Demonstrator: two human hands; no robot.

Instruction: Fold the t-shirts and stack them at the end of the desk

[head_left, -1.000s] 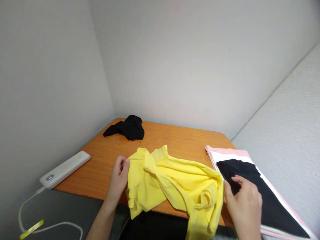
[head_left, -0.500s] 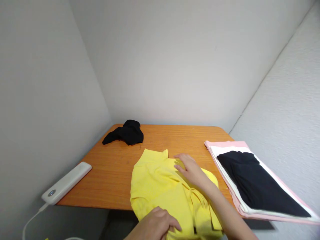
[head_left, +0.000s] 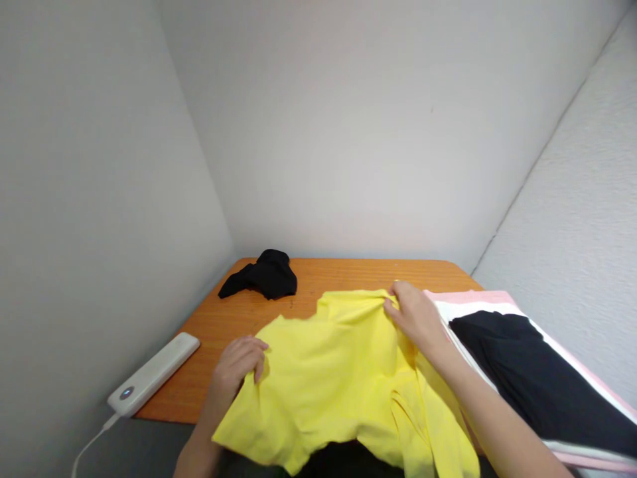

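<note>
A yellow garment [head_left: 338, 378] lies spread over the near part of an orange wooden table [head_left: 348, 272] and hangs over its front edge. My left hand [head_left: 237, 364] grips the garment's left edge near the table front. My right hand [head_left: 415, 315] pinches the cloth's far right corner, close to the folded stack on the right. Both hands hold the fabric stretched between them.
A crumpled black cloth [head_left: 266, 275] lies at the table's far left. A stack of folded pink, white and black clothes [head_left: 522, 358] fills the right side. A white power bank [head_left: 154, 373] with a cable rests at the front left corner. Walls close in on three sides.
The yellow garment went from bunched to spread wide. My right hand moved to its far right corner, and my left hand moved from its near bottom part to its left edge.
</note>
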